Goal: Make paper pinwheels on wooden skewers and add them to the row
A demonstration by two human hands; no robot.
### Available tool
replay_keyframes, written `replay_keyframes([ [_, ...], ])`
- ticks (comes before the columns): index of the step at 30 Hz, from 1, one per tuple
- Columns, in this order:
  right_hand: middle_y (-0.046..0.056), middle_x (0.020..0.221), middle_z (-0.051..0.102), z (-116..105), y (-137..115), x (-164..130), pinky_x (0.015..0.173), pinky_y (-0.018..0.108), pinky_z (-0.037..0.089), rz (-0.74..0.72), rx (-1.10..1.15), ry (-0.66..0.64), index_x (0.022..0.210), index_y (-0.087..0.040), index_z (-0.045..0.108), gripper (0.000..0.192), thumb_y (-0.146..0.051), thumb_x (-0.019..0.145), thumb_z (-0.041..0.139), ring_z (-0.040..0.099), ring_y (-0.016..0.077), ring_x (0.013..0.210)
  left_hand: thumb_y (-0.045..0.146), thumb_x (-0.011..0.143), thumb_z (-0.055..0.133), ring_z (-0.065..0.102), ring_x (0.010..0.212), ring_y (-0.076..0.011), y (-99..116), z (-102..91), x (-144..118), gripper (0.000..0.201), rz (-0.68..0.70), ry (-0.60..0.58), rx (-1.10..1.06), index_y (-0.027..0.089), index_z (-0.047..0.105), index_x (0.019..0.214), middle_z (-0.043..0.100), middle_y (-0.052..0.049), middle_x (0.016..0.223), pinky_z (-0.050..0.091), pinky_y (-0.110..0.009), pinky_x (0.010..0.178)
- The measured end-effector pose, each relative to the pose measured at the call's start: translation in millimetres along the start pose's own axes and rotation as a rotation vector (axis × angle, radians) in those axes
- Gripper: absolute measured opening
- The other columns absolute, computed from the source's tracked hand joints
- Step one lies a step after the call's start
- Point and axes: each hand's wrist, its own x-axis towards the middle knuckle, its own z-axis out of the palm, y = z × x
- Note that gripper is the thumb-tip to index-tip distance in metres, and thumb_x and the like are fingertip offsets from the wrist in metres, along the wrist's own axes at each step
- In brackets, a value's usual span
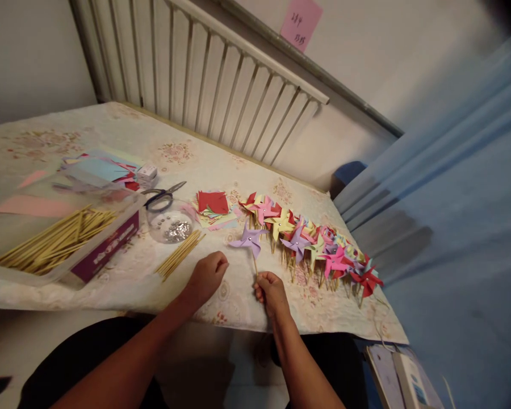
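My right hand (271,291) is pinched shut around the lower end of the thin wooden stick of a lilac paper pinwheel (249,240), whose sails lie just above my knuckles on the desk (123,136), a surface under a pale floral cloth. My left hand (208,275) rests beside it in a loose fist; I cannot tell whether that grip holds anything. Both hands sit close to the near edge of the desk, where the cloth drops off towards my lap.

Just right of the pinwheel, a long row of finished coloured paper pinwheels (315,241) runs out towards the right-hand edge. To the left of my left hand lies a small bundle of loose bamboo sticks (179,254), then a clear round dish of silver pins (170,226), black-handled scissors (162,196) and a stack of cut paper squares with a red one on top (213,205). Further left, an open box of bamboo sticks (59,238) reaches the near edge. The bare cloth between my hands, and in front of the white slatted radiator (221,79) behind, is the open room.
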Motion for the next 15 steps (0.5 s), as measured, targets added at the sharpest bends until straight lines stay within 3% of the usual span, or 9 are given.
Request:
replay_keyframes([
  [6, -0.005, 0.046, 0.055, 2, -3, 0, 0.032, 0.017, 0.025, 0.031, 0.003, 0.019, 0.065, -0.017, 0.055, 0.02, -0.035, 0.065, 0.064, 0.038, 0.0046, 0.032, 0.032, 0.076, 0.05, 0.052, 0.049, -0.0114, 13, 29.5, 9, 0.014, -0.314, -0.2, -0.454, 0.019, 0.052, 0.071, 0.052, 0.004, 0.059, 0.042, -0.023, 0.049],
  [15, -0.004, 0.049, 0.058, 1, -3, 2, 0.031, 0.016, 0.027, 0.039, 0.01, -0.002, 0.069, -0.017, 0.055, 0.02, -0.035, 0.066, 0.063, 0.041, 0.0046, 0.032, 0.034, 0.072, 0.053, 0.053, 0.047, -0.0109, 23, 70.8, 17, 0.016, -0.388, -0.354, -0.612, 0.018, 0.052, 0.074, 0.053, 0.005, 0.056, 0.046, -0.024, 0.049],
])
